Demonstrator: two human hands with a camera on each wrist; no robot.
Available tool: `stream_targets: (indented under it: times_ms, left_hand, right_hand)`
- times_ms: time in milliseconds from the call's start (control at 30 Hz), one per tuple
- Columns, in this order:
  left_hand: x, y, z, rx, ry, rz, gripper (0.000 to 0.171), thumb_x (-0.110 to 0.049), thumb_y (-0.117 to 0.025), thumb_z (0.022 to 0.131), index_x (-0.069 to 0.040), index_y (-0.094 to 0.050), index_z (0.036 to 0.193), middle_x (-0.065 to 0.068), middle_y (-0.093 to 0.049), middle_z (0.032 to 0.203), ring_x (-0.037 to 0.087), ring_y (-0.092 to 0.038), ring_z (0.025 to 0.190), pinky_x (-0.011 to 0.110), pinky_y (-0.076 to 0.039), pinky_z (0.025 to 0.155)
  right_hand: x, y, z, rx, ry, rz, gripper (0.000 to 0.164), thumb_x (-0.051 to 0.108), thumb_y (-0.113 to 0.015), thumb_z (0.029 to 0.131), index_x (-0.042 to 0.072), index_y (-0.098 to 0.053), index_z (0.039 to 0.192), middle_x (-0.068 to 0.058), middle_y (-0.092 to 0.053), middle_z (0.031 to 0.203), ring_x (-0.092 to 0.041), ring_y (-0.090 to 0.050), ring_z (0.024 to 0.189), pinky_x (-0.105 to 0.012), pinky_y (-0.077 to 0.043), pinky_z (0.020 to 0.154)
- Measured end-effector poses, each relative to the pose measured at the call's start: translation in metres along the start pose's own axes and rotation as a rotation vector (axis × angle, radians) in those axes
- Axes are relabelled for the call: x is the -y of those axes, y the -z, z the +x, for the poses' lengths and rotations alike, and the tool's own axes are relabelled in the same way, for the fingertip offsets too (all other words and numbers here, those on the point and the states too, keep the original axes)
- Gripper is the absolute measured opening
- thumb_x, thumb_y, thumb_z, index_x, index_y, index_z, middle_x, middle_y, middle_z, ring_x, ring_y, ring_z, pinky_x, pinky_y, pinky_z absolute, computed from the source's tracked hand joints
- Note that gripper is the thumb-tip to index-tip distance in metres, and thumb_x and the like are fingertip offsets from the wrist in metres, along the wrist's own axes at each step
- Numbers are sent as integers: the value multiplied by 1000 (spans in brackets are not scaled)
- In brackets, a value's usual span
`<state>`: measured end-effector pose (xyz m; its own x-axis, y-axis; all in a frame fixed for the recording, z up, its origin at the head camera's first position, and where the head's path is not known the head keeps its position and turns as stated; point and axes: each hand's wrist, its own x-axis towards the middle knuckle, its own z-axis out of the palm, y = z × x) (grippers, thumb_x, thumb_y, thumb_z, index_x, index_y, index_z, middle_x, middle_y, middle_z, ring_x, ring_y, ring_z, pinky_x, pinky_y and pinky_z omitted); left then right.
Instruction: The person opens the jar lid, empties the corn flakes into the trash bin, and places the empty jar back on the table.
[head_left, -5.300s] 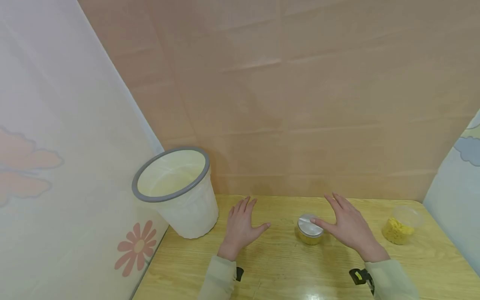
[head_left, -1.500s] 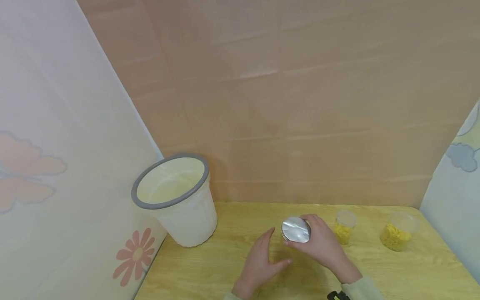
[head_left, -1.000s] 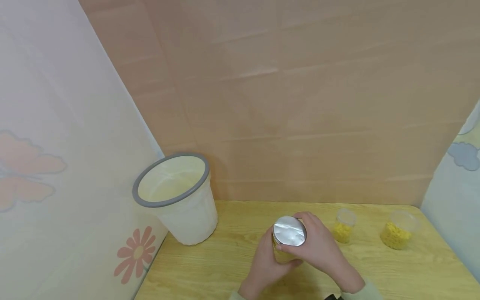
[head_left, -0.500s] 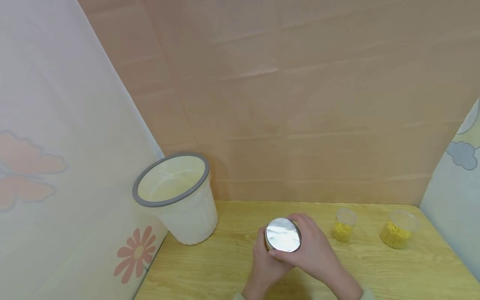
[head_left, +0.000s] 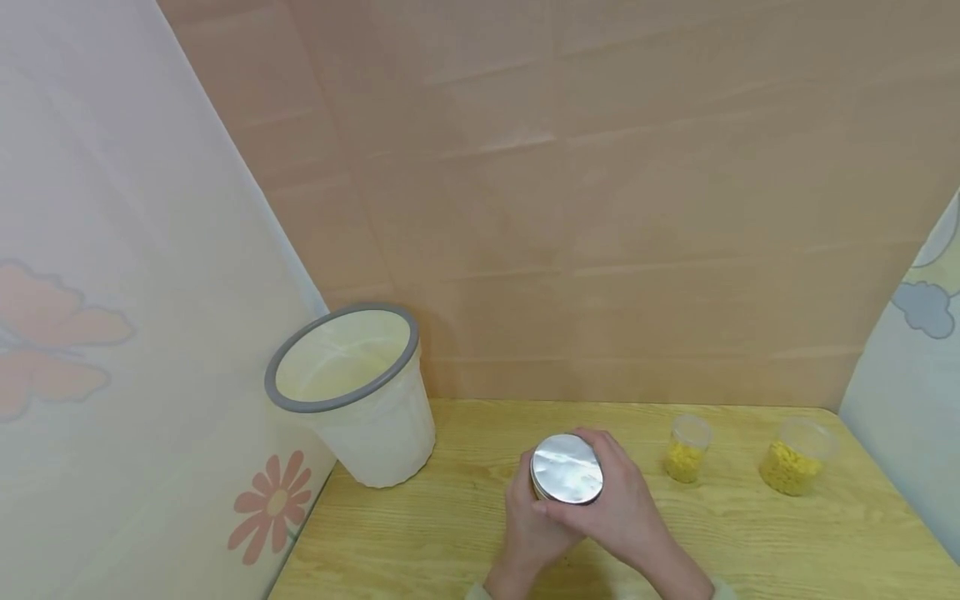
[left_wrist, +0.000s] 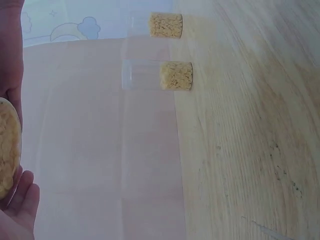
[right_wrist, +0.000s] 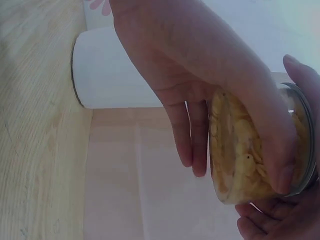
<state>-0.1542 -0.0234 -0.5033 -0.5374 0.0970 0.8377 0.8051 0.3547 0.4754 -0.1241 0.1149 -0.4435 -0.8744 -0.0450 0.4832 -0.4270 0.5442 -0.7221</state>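
Note:
A clear jar [right_wrist: 245,165] of yellow pieces, with a shiny silver lid [head_left: 567,468], is held up above the table in front of me. My left hand [head_left: 527,527] grips the jar's body from the left, its thumb across the side in the right wrist view. From the right, my right hand [head_left: 624,504] curls its fingers and thumb round the lid's edge. The left wrist view catches only the jar's underside at its left border, tipped toward that camera. Part of the left hand is hidden behind the right one in the head view.
Two clear containers stand at the right of the wooden table [head_left: 420,533]: a narrow one [head_left: 686,458] and a wider one [head_left: 791,467], each partly filled with yellow pieces. A white bin [head_left: 382,433] with a grey rim stands back left, near the cloth walls.
Both hands were spread, with the jar on the table. The right hand lifted it by its top, then the left hand closed round its body. It has shifted slightly left.

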Motion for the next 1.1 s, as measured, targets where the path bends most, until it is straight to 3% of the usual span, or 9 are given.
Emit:
stream_targets:
  times_ms: [67,167,333,467,700,1100]
  left_hand:
    - [-1,0,1,5,0,15,76,-21,-93,65,-5,-54,129,2,-67,111,17,-68,94,28,-57,78]
    - [-3,0,5,46,70,5,78,-22,-94,63,-9,-54,129,0,-68,111,15,-68,94,28,-57,77]
    - [1,-1,19,164,179,-107,74,-19,-93,68,-16,-54,131,-3,-67,114,14,-66,99,29,-56,81]
    - [9,-6,28,206,177,-175,72,-16,-91,71,-15,-54,132,-2,-66,116,14,-65,101,30,-56,82]
    - [19,-14,36,279,292,-248,74,-16,-93,72,-20,-54,136,-5,-65,121,12,-64,106,31,-55,86]
    - [26,-18,41,340,344,-295,71,-19,-91,76,-21,-54,137,-7,-64,121,11,-63,105,31,-55,86]
  right_hand:
    - [0,-1,0,-14,-10,16,88,54,-96,60,18,-57,130,15,-60,117,-13,-61,100,-42,-55,78]
    - [-1,-1,2,-41,-19,45,85,47,-99,60,18,-59,129,15,-61,117,-13,-62,100,-40,-55,79]
    - [-7,1,13,-84,-41,105,77,36,-100,62,19,-61,126,9,-65,114,-16,-63,97,-39,-54,78]
    - [-13,3,21,-91,-51,117,74,34,-99,64,15,-62,126,2,-67,115,-19,-64,96,-40,-54,76]
    - [-23,4,33,-92,-64,96,75,35,-98,66,12,-62,127,-2,-67,117,-22,-64,97,-43,-54,76]
    - [-29,6,39,-78,-84,90,75,37,-97,66,12,-62,127,-6,-67,114,-26,-64,95,-46,-52,74]
